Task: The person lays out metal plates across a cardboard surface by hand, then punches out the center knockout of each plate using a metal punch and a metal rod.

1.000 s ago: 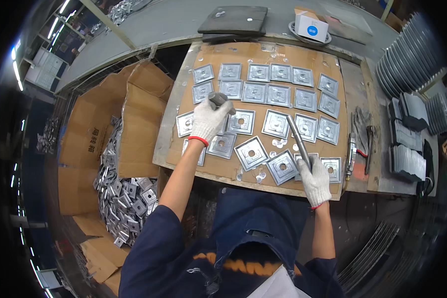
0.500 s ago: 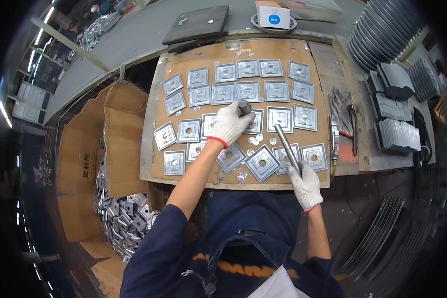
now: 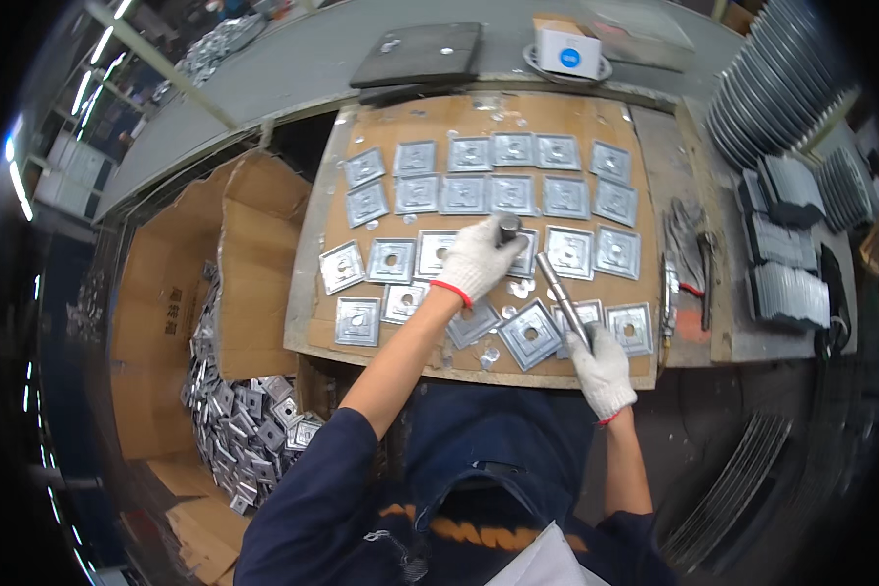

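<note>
Square grey metal plates lie in rows on a cardboard-covered board. Several have a round hole in the middle. My left hand, in a white knit glove with a red cuff, is closed around a short dark cylindrical punch. It holds the punch over a plate in the third row, partly hiding that plate. In my right hand, gloved alike, is a metal rod, slanting up and left across the front rows. Small round discs are scattered between plates.
A cardboard box full of loose metal plates stands at the left. On the right side lie a grey glove, a hammer and stacked plates. A dark pad and a white box sit at the back.
The whole view has shifted, so the board appears further right and lower. Against the plates, the rod's tip has swung left toward the punch. My left hand stays at the same plate.
</note>
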A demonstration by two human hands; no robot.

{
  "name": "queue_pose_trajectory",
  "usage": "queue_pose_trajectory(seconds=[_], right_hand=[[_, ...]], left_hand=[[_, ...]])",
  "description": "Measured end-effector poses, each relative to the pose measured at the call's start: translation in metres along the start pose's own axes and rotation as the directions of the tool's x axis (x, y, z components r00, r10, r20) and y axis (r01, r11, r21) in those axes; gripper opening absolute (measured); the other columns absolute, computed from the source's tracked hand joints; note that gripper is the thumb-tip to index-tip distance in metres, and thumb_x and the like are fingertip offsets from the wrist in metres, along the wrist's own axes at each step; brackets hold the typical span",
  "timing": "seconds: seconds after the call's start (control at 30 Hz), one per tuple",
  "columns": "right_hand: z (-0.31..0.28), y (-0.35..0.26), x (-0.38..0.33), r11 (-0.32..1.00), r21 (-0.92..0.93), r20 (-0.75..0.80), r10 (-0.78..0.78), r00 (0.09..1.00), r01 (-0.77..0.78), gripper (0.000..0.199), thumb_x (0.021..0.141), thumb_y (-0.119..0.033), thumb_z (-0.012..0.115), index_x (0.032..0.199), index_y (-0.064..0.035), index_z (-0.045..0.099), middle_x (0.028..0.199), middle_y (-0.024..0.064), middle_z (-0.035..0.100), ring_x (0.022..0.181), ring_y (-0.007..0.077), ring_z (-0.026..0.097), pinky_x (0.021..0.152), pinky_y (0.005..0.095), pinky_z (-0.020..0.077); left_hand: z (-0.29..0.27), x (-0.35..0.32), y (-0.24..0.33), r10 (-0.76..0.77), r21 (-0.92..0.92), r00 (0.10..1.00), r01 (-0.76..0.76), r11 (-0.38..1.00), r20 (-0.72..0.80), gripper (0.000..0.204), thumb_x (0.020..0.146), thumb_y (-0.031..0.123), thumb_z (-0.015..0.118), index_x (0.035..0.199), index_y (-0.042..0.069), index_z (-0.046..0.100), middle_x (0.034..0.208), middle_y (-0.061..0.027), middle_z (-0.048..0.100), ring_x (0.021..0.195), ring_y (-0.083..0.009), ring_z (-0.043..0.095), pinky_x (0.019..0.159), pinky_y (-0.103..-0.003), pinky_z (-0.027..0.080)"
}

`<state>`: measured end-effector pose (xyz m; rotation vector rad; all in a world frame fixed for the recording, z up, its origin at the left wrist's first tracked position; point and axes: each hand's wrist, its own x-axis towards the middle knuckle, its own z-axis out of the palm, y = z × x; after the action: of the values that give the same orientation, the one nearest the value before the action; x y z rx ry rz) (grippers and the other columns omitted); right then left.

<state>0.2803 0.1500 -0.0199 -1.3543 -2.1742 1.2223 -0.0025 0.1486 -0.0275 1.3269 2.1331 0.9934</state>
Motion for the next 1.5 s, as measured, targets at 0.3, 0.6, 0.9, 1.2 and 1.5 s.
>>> queue_pose_trajectory(seconds=[0.3, 0.6, 0.9, 1.2, 1.5], right_hand=[[-0.046, -0.12, 0.029, 0.93, 0.069, -0.346, -0.317, 0.883, 0.361, 0.028, 0.108, -0.024, 0.066, 0.124, -0.0015, 0.065, 0.085, 0.0131, 0.073, 0.079, 0.021, 0.073, 0.073, 0.0379, 0.0558], [-0.022, -0.084, 0.075, 0.861, -0.486, 0.01, -0.17, 0.985, 0.154, 0.041, 0.107, -0.045, 0.06, 0.117, -0.0058, 0.061, 0.085, 0.0283, 0.073, 0.087, 0.0517, 0.072, 0.074, 0.0595, 0.0543], [-0.051, -0.092, 0.008, 0.969, 0.017, -0.3, -0.23, 0.926, 0.246, 0.034, 0.107, -0.035, 0.066, 0.111, -0.0017, 0.063, 0.074, 0.0264, 0.069, 0.07, 0.0484, 0.07, 0.062, 0.0555, 0.0512], [0.005, -0.016, -0.003, 0.959, -0.242, 0.045, 0.162, 0.986, -0.147, 0.054, 0.106, -0.057, 0.054, 0.117, -0.0044, 0.061, 0.095, 0.0339, 0.072, 0.097, 0.0563, 0.07, 0.087, 0.0624, 0.0541], [-0.035, -0.045, 0.013, 1.0, 0.011, -0.164, -0.011, 0.986, 0.013, 0.037, 0.106, -0.041, 0.064, 0.115, -0.0045, 0.065, 0.087, 0.025, 0.073, 0.085, 0.0474, 0.073, 0.074, 0.0552, 0.055]], left_hand=[[-0.004, -0.006, 0.003, 0.012, 0.021, 0.993, -0.015, 1.0, 0.117, 0.04, 0.101, 0.036, 0.073, 0.124, 0.003, 0.069, 0.105, -0.0243, 0.079, 0.101, -0.0411, 0.077, 0.09, -0.046, 0.061], [-0.004, -0.003, 0.007, 0.01, 0.061, 0.992, -0.018, 0.998, 0.124, 0.045, 0.1, 0.04, 0.071, 0.127, 0.004, 0.069, 0.107, -0.0251, 0.078, 0.103, -0.0443, 0.075, 0.089, -0.05, 0.06], [0.003, -0.006, 0.006, -0.02, 0.057, 0.999, 0.021, 0.998, -0.029, 0.036, 0.098, 0.033, 0.076, 0.118, 0.004, 0.07, 0.097, -0.0183, 0.078, 0.091, -0.0337, 0.077, 0.083, -0.043, 0.06], [-0.033, -0.016, 0.033, -0.006, -0.099, 1.0, 0.006, 0.995, 0.004, 0.035, 0.098, 0.031, 0.077, 0.12, 0.004, 0.071, 0.097, -0.0143, 0.08, 0.086, -0.0255, 0.077, 0.081, -0.039, 0.06], [-0.07, -0.005, 0.041, -0.063, -0.344, 0.99, 0.015, 0.939, -0.129, 0.029, 0.1, 0.015, 0.074, 0.121, -0.003, 0.065, 0.095, -0.0114, 0.08, 0.088, -0.0166, 0.077, 0.081, -0.031, 0.06]])
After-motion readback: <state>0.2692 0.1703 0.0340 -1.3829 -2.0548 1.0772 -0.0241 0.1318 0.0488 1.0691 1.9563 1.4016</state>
